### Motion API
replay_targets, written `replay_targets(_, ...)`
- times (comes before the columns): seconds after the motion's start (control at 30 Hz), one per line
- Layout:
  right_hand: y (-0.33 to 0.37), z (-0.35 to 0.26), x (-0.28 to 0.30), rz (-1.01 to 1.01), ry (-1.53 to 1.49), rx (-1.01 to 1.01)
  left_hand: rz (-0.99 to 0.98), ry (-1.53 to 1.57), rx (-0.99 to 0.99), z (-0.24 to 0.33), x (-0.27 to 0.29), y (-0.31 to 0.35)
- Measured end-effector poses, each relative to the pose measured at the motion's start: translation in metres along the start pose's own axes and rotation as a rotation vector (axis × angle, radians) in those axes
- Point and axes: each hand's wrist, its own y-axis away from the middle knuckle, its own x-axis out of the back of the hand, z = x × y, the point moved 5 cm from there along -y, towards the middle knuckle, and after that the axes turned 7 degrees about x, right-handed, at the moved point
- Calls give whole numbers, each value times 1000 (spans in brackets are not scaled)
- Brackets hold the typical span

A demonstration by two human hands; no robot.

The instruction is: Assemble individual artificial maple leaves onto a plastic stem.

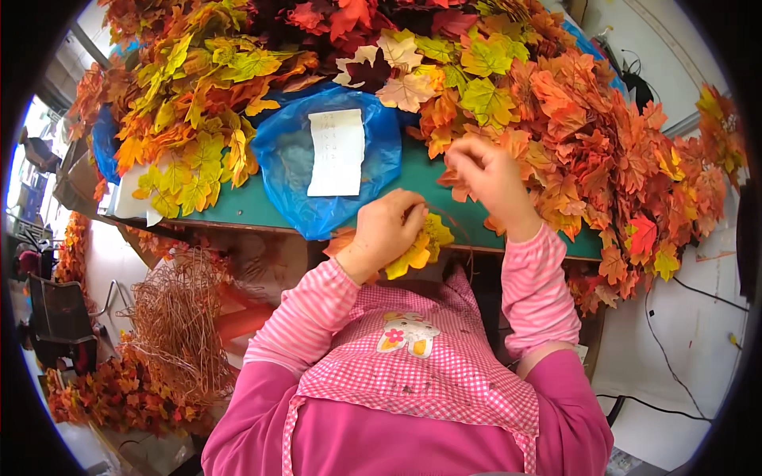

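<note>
My left hand (387, 232) is closed at the table's front edge, with yellow artificial maple leaves (425, 247) in its grip and a bit of orange leaf showing beside the wrist. A thin brown stem (470, 238) curves from near these leaves down past the edge. Raised to the right, my right hand (494, 181) has its fingers curled together, close to the heap of orange leaves (548, 103). What lies between its fingertips is too small to make out. Behind my left hand, a blue plastic bag (278, 166) carries a white paper slip (336, 155).
Leaf piles in yellow (198, 174), orange and red cover much of the green tabletop (238, 202) and spill over its right side. At lower left stands a bundle of brown wiry stems (178, 317), near more leaves (119, 397). Black cables (667, 357) hang at right.
</note>
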Motion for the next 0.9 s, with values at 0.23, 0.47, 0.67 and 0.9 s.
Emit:
replay_targets(0.23,-29,-6,-36,14,429,438,24,99,-58,-12,-4,3)
replay_targets(0.47,45,39,-50,148,326,447,-247,-9,-129,-9,-5,2)
replay_targets(0.67,88,43,-6,234,394,278,-278,68,-112,-5,-6,0)
replay_targets(0.9,104,49,88,604,789,239,-284,43,-91,-2,-6,0)
